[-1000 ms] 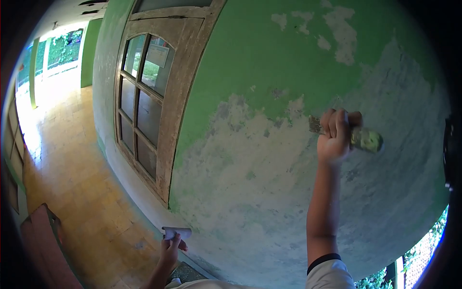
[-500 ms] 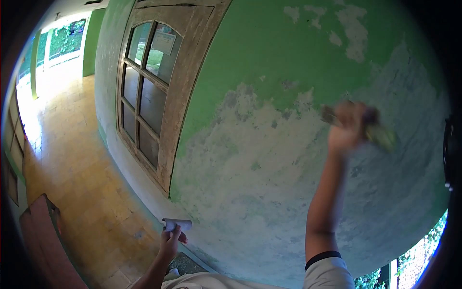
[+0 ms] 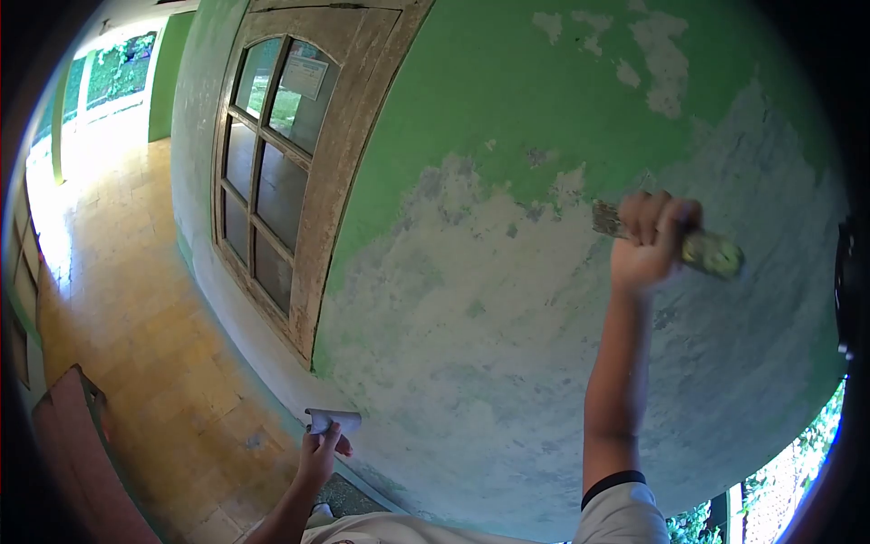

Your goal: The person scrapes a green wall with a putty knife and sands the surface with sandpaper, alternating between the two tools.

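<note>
Up against the wall (image 3: pixel 507 299), my right hand (image 3: pixel 654 231) is closed round a short flat tool (image 3: pixel 716 254). Its left end is brown and streaked like worn bristles; the right end is yellow-green, and the middle is hidden by my fingers. The tool overlaps the bare grey plaster just below the green paint (image 3: pixel 471 100). Low at the left, my left hand (image 3: pixel 319 451) pinches a curled grey sheet (image 3: pixel 333 421), like sandpaper, between thumb and fingers. That sheet is near the foot of the wall.
A wooden-framed window (image 3: pixel 272 163) is set in the wall to the left. Yellow floor tiles (image 3: pixel 145 299) run along a porch towards bright greenery. A reddish bench-like piece (image 3: pixel 82 453) stands at lower left. More foliage (image 3: pixel 797 471) shows at lower right.
My right hand and the tool have shifted slightly, and the blur on them is less. My left hand keeps the grey sheet nearly in place. The view has turned a little.
</note>
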The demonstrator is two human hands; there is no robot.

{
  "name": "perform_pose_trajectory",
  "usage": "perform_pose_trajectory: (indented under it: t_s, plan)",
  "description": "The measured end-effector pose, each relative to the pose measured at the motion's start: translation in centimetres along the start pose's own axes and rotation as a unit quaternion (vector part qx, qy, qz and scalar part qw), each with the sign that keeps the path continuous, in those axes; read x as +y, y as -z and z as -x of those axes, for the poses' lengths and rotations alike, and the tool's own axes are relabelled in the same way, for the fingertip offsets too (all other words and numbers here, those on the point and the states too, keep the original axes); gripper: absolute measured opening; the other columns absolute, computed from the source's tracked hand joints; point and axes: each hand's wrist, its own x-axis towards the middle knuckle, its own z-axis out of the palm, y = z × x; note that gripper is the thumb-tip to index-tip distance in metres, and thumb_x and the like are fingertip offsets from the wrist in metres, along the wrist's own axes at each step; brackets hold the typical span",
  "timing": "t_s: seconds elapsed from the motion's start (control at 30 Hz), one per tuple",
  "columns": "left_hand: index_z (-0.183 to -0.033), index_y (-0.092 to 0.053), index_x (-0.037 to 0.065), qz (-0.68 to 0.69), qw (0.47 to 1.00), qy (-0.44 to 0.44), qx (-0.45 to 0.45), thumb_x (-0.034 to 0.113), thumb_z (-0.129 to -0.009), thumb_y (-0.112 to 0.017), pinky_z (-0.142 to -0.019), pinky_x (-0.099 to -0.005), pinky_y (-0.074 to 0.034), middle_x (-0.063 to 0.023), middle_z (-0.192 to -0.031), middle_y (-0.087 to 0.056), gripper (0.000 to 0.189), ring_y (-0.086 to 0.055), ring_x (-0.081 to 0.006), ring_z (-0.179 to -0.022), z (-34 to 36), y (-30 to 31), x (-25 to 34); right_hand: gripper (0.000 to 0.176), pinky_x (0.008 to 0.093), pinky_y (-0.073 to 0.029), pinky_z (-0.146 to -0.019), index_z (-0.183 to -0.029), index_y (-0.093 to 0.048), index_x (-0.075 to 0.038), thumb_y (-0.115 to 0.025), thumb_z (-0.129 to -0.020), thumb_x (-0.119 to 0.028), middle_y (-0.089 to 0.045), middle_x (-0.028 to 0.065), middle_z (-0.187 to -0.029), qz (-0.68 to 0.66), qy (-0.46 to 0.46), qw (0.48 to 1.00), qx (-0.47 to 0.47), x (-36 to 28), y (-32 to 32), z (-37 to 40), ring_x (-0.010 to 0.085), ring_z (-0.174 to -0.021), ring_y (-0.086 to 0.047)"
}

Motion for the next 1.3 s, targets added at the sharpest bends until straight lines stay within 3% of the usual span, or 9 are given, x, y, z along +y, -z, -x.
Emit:
perform_pose_trajectory:
  t_s: [0.13,0.2,0.47,0.53,0.8,0.87,1.0,1.13,1.3]
  plan:
    - [-0.071,-0.056,0.002,0.02,1.0,0.01,0.014,0.026,-0.092,-0.051,-0.052,-0.0269,-0.047,-0.0067,-0.059,-0.059,0.032,-0.058,-0.015,-0.052,-0.1,-0.2,-0.4,0.029,0.0251,-0.018,-0.042,-0.067,-0.031,-0.011,-0.05,-0.089,-0.008,-0.023,-0.0042,-0.051,-0.125,0.103,0.987,-0.003,-1.4,-0.3,-1.2,0.0069,-0.044,-0.019]
    - [-0.072,-0.056,0.002,0.008,1.0,0.009,-0.001,0.026,-0.092,-0.051,-0.052,-0.0268,-0.047,-0.0066,-0.059,-0.059,0.032,-0.058,-0.015,-0.052,0.1,0.0,-0.5,0.029,0.0248,-0.02,-0.043,-0.067,-0.031,-0.012,-0.05,-0.088,-0.007,-0.022,-0.0041,-0.051,0.057,0.007,0.994,0.093,0.8,-0.4,-1.6,0.0065,-0.044,-0.019]
    - [-0.07,-0.056,0.002,0.01,1.0,0.011,0.014,0.026,-0.092,-0.051,-0.052,-0.0269,-0.047,-0.0064,-0.058,-0.059,0.033,-0.058,-0.015,-0.052,0.2,-0.6,-0.3,0.032,0.0256,-0.019,-0.042,-0.065,-0.031,-0.011,-0.053,-0.087,-0.005,-0.026,-0.0041,-0.049,-0.155,0.089,0.984,0.01,-1.0,0.1,-1.5,0.0064,-0.042,-0.02]
    - [-0.069,-0.056,0.002,-0.011,1.0,0.011,0.0,0.026,-0.092,-0.05,-0.052,-0.0271,-0.047,-0.0064,-0.058,-0.059,0.033,-0.058,-0.015,-0.052,0.2,-0.3,-0.8,0.03,0.0268,-0.019,-0.044,-0.066,-0.029,-0.012,-0.045,-0.092,-0.011,-0.021,-0.0024,-0.05,0.082,0.007,0.993,0.089,1.2,-0.4,-1.5,0.0081,-0.043,-0.018]
    - [-0.072,-0.056,0.002,-0.007,1.0,0.013,-0.007,0.027,-0.092,-0.051,-0.053,-0.0274,-0.047,-0.0064,-0.059,-0.059,0.032,-0.058,-0.015,-0.052,0.1,-0.9,-0.6,0.032,0.0273,-0.02,-0.044,-0.064,-0.03,-0.011,-0.049,-0.09,-0.01,-0.022,-0.003,-0.05,-0.146,0.072,0.987,0.002,-1.7,0.1,-2.4,0.0075,-0.043,-0.02]
    - [-0.074,-0.056,0.002,-0.018,1.0,0.015,-0.019,0.027,-0.092,-0.051,-0.053,-0.0274,-0.047,-0.0065,-0.059,-0.059,0.031,-0.058,-0.0151,-0.052,0.2,-0.9,-0.4,0.035,0.026,-0.018,-0.044,-0.063,-0.027,-0.013,-0.044,-0.093,-0.016,-0.021,-0.0034,-0.049,0.083,0.005,0.994,0.071,1.4,-0.4,-2.6,0.007,-0.043,-0.019]
    - [-0.076,-0.055,0.001,0.008,1.0,0.002,-0.023,0.026,-0.091,-0.051,-0.053,-0.0284,-0.048,-0.0072,-0.06,-0.059,0.029,-0.058,-0.0155,-0.053,0.3,-1.6,0.6,0.035,0.0251,-0.017,-0.044,-0.063,-0.028,-0.015,-0.042,-0.094,-0.019,-0.02,-0.0038,-0.049,0.129,0.015,0.991,0.038,0.9,-0.2,-3.2,0.0071,-0.042,-0.018]
    - [-0.076,-0.055,0.001,0.017,1.0,0.004,-0.013,0.024,-0.092,-0.051,-0.054,-0.0294,-0.049,-0.0077,-0.061,-0.059,0.028,-0.058,-0.0156,-0.053,0.2,-1.6,1.4,0.031,0.0258,-0.018,-0.042,-0.065,-0.034,-0.013,-0.052,-0.09,-0.013,-0.024,-0.0044,-0.05,-0.132,0.069,0.988,-0.038,-0.3,0.8,-4.7,0.0068,-0.042,-0.02]
    - [-0.075,-0.055,0.001,-0.002,1.0,0.003,-0.021,0.023,-0.091,-0.051,-0.054,-0.0291,-0.049,-0.0075,-0.06,-0.058,0.028,-0.058,-0.0155,-0.053,0.0,-1.3,1.3,0.031,0.0253,-0.019,-0.043,-0.065,-0.034,-0.013,-0.045,-0.093,-0.016,-0.024,-0.0043,-0.049,-0.042,-0.057,0.997,0.019,2.1,-0.7,-4.8,0.0066,-0.043,-0.019]
